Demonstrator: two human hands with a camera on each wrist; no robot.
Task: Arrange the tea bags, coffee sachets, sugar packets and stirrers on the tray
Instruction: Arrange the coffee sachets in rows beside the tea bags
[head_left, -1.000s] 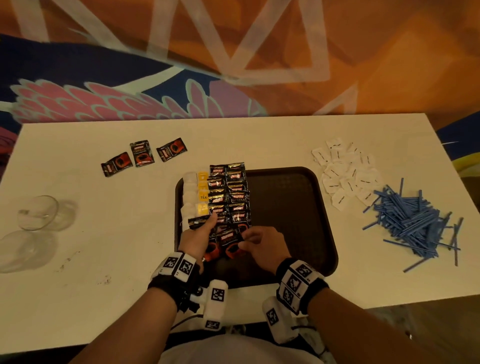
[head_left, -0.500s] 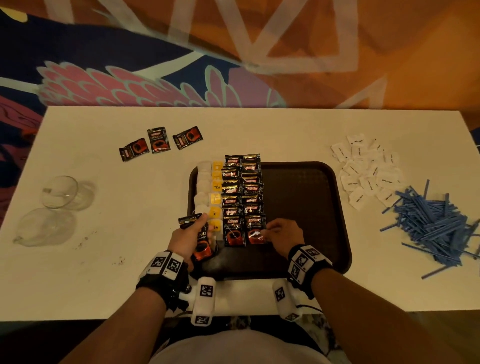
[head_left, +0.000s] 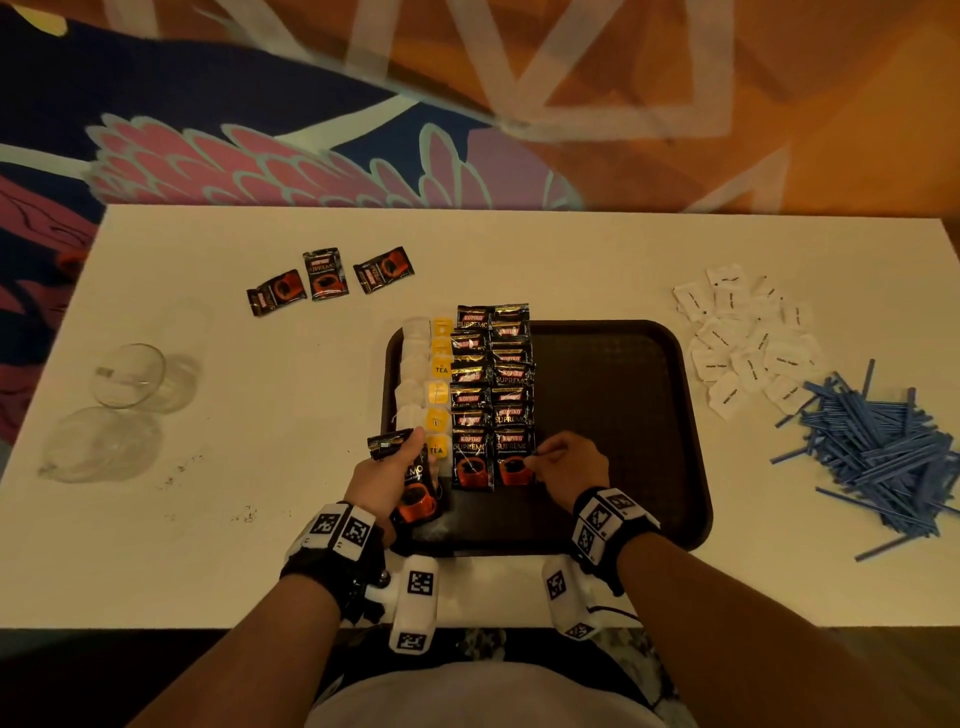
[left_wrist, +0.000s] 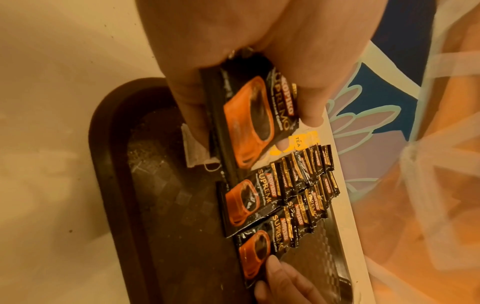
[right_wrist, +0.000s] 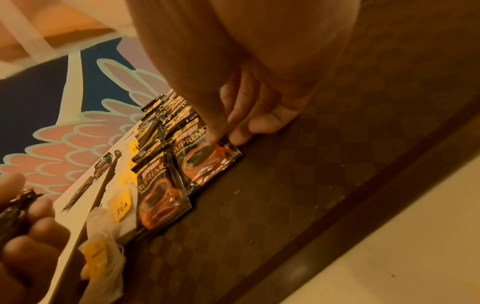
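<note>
A dark brown tray (head_left: 623, 415) holds a column of yellow-tagged tea bags (head_left: 439, 395) along its left side. Beside them lie two overlapping columns of black coffee sachets (head_left: 491, 384). My left hand (head_left: 395, 467) hovers over the tray's near left corner and grips a coffee sachet (left_wrist: 249, 115) between thumb and fingers. My right hand (head_left: 550, 462) pinches the right edge of the nearest sachet (right_wrist: 207, 160) in the right column, thumb on top, and the sachet lies flat on the tray. White sugar packets (head_left: 748, 338) and blue stirrers (head_left: 883, 447) lie in heaps on the table, right of the tray.
Three loose coffee sachets (head_left: 324, 273) lie on the white table, far left of the tray. Two clear glass bowls (head_left: 130, 374) sit near the table's left edge. The tray's right half is bare. A patterned carpet lies beyond the table.
My left hand has drawn back to the tray's near left corner with its sachet. The right hand has shifted right onto the nearest sachet of the right column.
</note>
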